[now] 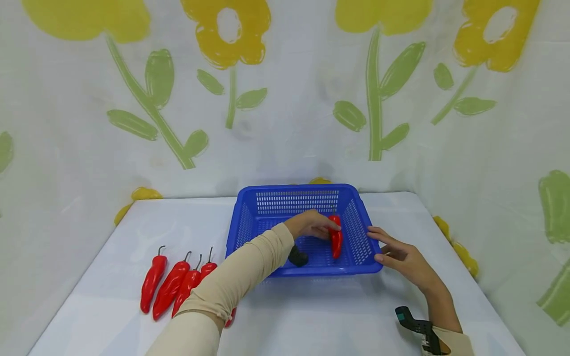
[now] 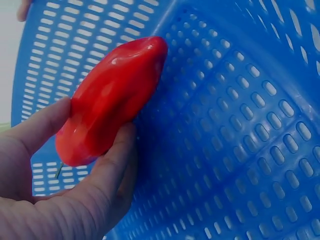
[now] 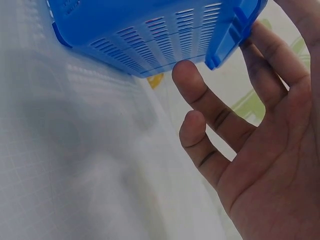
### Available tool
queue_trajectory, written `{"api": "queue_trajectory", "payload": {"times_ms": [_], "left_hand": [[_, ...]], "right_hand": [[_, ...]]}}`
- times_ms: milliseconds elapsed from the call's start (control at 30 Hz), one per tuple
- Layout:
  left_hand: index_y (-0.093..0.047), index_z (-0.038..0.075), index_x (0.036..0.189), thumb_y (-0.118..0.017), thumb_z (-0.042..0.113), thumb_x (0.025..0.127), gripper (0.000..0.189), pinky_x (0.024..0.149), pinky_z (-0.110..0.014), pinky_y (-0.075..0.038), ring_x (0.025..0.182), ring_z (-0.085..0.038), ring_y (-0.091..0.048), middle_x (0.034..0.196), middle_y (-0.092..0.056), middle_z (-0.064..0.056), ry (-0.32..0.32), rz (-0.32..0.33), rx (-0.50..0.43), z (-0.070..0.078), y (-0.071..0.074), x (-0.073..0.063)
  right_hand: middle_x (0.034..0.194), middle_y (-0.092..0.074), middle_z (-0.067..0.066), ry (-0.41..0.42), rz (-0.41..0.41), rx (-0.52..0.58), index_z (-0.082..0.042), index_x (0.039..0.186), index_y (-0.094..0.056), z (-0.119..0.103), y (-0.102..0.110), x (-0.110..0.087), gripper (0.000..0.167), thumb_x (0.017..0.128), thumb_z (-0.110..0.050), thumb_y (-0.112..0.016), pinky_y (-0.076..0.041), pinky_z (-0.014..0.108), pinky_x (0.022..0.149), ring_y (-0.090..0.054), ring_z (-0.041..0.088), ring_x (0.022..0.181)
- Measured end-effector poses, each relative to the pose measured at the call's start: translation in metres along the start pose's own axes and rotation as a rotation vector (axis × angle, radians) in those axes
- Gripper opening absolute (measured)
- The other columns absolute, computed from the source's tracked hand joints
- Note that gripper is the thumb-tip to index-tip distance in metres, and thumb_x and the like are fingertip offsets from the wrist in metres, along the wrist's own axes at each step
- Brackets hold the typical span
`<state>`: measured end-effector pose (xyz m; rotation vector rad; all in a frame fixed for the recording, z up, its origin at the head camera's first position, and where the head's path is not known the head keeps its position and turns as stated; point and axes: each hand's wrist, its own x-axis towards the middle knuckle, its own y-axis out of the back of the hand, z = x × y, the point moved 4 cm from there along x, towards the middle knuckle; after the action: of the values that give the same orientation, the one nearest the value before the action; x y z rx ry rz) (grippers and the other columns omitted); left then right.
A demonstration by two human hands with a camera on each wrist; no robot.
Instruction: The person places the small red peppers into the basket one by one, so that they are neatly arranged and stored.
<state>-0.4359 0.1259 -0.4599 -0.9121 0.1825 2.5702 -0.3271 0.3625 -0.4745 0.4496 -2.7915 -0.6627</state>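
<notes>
Reaching into the blue plastic basket (image 1: pixel 307 270), my left hand (image 1: pixel 313 225) holds a red chili pepper (image 1: pixel 336 242) between thumb and fingers. In the left wrist view this glossy pepper (image 2: pixel 117 95) tilts above the slotted basket floor, its stem end near my palm. My right hand (image 1: pixel 407 259) is at the basket's right rim, some fingertips touching it. The right wrist view shows two loosely bent fingers (image 3: pixel 210 112) apart from the basket. Several more red peppers (image 1: pixel 171 289) lie on the table to the left, partly behind my left sleeve.
The white table (image 1: pixel 307 316) has a flower-printed curtain (image 1: pixel 294 109) behind it and at both sides. A dark wrist-camera mount (image 1: pixel 297 257) on my left wrist covers part of the basket floor. Another mount (image 1: pixel 416 325) sits on the right wrist.
</notes>
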Motion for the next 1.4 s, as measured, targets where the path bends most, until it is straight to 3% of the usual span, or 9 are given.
{"api": "queue_trajectory", "payload": {"times_ms": [67,267,433,567,700,900,1033,1167,1400], "left_hand": [[-0.044,-0.01,0.134,-0.078,0.004,0.086,0.06,0.097,-0.043,-0.052,0.105,-0.036,-0.067,0.105,-0.066,-0.023,-0.001,-0.002,-0.006,-0.002,-0.002,0.002],[-0.024,-0.01,0.148,-0.08,0.003,0.084,0.086,0.092,-0.044,-0.055,0.102,-0.037,-0.068,0.101,-0.061,-0.024,-0.082,0.064,0.04,-0.001,-0.008,0.001],[-0.019,-0.01,0.151,-0.081,0.006,0.083,0.093,0.091,-0.046,-0.055,0.109,-0.042,-0.065,0.115,-0.059,-0.031,-0.086,0.068,0.031,-0.001,-0.008,0.004],[-0.027,-0.01,0.148,-0.08,0.015,0.086,0.085,0.093,-0.047,-0.054,0.11,-0.042,-0.063,0.116,-0.059,-0.032,-0.057,0.055,0.029,0.001,-0.001,0.005],[-0.044,-0.014,0.134,-0.076,0.015,0.09,0.061,0.095,-0.048,-0.053,0.108,-0.043,-0.064,0.114,-0.062,-0.032,-0.106,0.054,0.069,0.006,0.009,-0.003],[-0.055,-0.017,0.128,-0.069,0.009,0.094,0.045,0.101,-0.05,-0.048,0.118,-0.044,-0.06,0.126,-0.06,-0.033,-0.227,-0.011,0.052,0.016,0.023,-0.027],[-0.059,-0.013,0.125,-0.067,0.01,0.096,0.038,0.099,-0.048,-0.05,0.113,-0.04,-0.064,0.122,-0.064,-0.027,-0.335,-0.014,0.072,0.017,0.033,-0.053],[-0.064,-0.007,0.119,-0.065,0.012,0.098,0.029,0.094,-0.042,-0.054,0.103,-0.032,-0.068,0.113,-0.067,-0.018,-0.417,0.0,0.101,0.01,0.041,-0.082],[-0.066,-0.001,0.119,-0.069,0.017,0.096,0.029,0.094,-0.039,-0.055,0.102,-0.028,-0.069,0.108,-0.069,-0.012,-0.483,0.044,0.112,-0.013,0.059,-0.12]], "right_hand": [[0.16,-0.035,0.003,-0.001,-0.002,-0.008,-0.02,0.147,-0.052,0.0,0.0,-0.001,0.05,0.099,-0.017,-0.064,-0.054,0.029,0.085,-0.061,0.023,0.104],[0.16,-0.035,0.003,0.01,-0.009,-0.013,-0.02,0.148,-0.052,-0.002,0.001,-0.002,0.05,0.099,-0.017,-0.063,-0.053,0.029,0.086,-0.059,0.024,0.105],[0.159,-0.035,0.002,0.016,-0.007,0.013,-0.019,0.147,-0.052,0.0,0.0,0.001,0.05,0.098,-0.016,-0.064,-0.053,0.029,0.088,-0.059,0.023,0.108],[0.16,-0.035,0.002,0.009,-0.004,0.006,-0.02,0.147,-0.052,0.0,0.0,0.002,0.051,0.098,-0.017,-0.065,-0.054,0.029,0.087,-0.059,0.024,0.108],[0.16,-0.035,0.001,0.005,0.0,-0.018,-0.021,0.147,-0.053,0.0,0.0,0.002,0.051,0.098,-0.019,-0.065,-0.055,0.029,0.086,-0.06,0.024,0.106],[0.159,-0.036,0.0,0.015,0.008,-0.026,-0.021,0.147,-0.053,0.002,0.0,0.002,0.051,0.098,-0.018,-0.065,-0.053,0.028,0.087,-0.058,0.02,0.11],[0.159,-0.035,0.0,0.013,0.006,-0.023,-0.02,0.147,-0.052,0.001,0.0,0.003,0.051,0.098,-0.018,-0.065,-0.053,0.029,0.088,-0.057,0.019,0.113],[0.16,-0.034,0.001,-0.013,0.001,-0.024,-0.021,0.148,-0.052,0.0,-0.001,0.002,0.051,0.099,-0.02,-0.064,-0.053,0.031,0.087,-0.056,0.024,0.113],[0.161,-0.033,0.001,-0.052,0.01,-0.042,-0.023,0.148,-0.051,-0.003,-0.003,0.001,0.051,0.099,-0.024,-0.063,-0.054,0.034,0.083,-0.054,0.032,0.111]]}}
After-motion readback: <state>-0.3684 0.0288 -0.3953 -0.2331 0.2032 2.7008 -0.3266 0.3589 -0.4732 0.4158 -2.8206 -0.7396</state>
